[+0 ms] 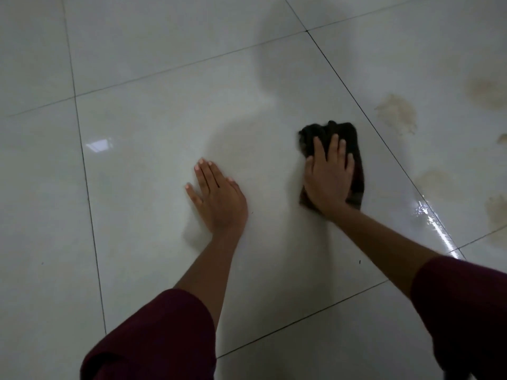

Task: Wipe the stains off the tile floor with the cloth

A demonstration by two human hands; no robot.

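Dark brown cloth (344,149), bunched at its far end, pressed flat on glossy pale tile floor (153,127) under right hand (327,178), fingers spread, palm down, not clenched. Left hand (219,197) open and flat on bare tile, well apart from the cloth. Grout line (384,141) just right of the cloth's edge. Beyond that line: tan stains (397,113), several patches (one blurred near the right frame edge), untouched. Wet streak (436,226) along the same line. Maroon sleeves (164,338) near bottom edge. Open tile to the left and ahead.
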